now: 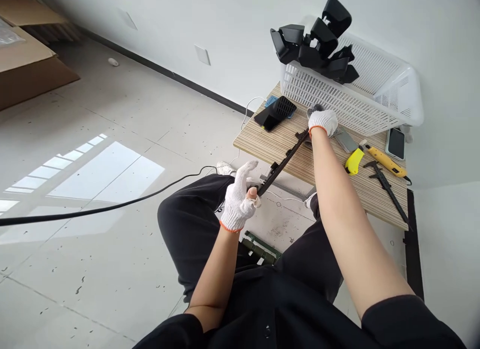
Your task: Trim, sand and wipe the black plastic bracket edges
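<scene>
Strip [283, 165], long, dark and thin, with small tabs along one edge, held slantwise between two gloved hands, upper part over the table [255, 139], lower end out past the table edge, above the floor. Left hand [240, 196] closed round the lower end, bare thumb poking out of the glove, forefinger stretched clear. Right hand [324, 121] at the upper end, fingers mostly hidden; cannot tell whether clamped on it or only resting there.

Likeliest mishap: lower end dropping to the floor, from so light a hold. Could also bend or snap, being so slim, under uneven pull from the two ends. Might catch a tab on the table edge. Some risk of a nick to the bare thumb from any sharp edge. Black parts [322, 39] heaped above the rim of the white basket [410, 96]; could topple after a knock. Black phone [275, 113] near the upper end, open to a scrape. Yellow tool [386, 159] and caliper [390, 194] right of the forearm, liable to a shove from a stray elbow.

Brands, labels, writing: none readable anywhere. Screens dark on the black phone and the second phone [395, 143]; no lettering clear on yellow tool or caliper.
</scene>
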Available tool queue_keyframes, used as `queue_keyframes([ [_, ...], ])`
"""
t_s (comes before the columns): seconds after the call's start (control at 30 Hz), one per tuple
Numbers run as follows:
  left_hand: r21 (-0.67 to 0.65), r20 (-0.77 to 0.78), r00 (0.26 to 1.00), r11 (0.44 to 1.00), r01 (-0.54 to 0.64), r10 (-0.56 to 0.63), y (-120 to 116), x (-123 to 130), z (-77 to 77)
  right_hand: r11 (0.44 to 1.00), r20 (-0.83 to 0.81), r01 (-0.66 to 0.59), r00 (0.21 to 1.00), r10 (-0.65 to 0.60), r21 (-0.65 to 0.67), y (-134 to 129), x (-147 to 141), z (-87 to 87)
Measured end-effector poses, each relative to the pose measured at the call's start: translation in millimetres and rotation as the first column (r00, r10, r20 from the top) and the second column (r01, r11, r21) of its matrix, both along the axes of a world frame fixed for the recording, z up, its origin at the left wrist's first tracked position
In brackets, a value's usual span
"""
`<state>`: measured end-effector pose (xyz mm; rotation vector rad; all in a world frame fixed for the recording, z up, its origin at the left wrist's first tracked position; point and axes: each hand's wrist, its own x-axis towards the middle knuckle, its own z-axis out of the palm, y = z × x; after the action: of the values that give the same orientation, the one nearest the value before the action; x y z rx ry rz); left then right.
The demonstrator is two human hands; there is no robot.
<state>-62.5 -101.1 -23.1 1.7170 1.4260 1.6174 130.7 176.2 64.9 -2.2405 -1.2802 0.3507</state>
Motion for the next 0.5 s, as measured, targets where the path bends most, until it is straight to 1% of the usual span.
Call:
queue_keyframes([
  [0.03, 0.001, -0.006, 1.000, 1.000, 0.000, 0.000, 0.2, 2.4, 1.8, 1.000, -0.009, 0.014, 1.000, -0.014, 0.006, -6.3, 0.9, 1.1],
  [0.17, -0.002, -0.002, 1.000, 1.000, 0.024, -0.024, -0.9, 12.6, 8.2, 0.997, -0.033, -0.015, 0.999, 0.017, 0.070, -35.3, -4.8, 2.6],
  [0.23, -0.001, -0.013, 0.999, 1.000, 0.029, -0.029, -1.9, 15.6, 8.7, 0.998, -0.041, 0.009, 0.999, -0.007, 0.054, -52.5, -10.7, 3.8],
  [0.33, -0.037, -0.029, 0.999, 0.999, 0.032, -0.033, -3.1, 17.2, 7.0, 0.999, -0.044, 0.025, 0.999, -0.024, 0.022, -78.3, -17.7, 5.6],
  [0.5, -0.108, -0.039, 0.999, 0.994, -0.019, 0.015, -3.4, 18.9, 6.8, 1.000, -0.046, -0.020, 0.999, 0.021, 0.023, -118.5, -26.7, 3.3],
])
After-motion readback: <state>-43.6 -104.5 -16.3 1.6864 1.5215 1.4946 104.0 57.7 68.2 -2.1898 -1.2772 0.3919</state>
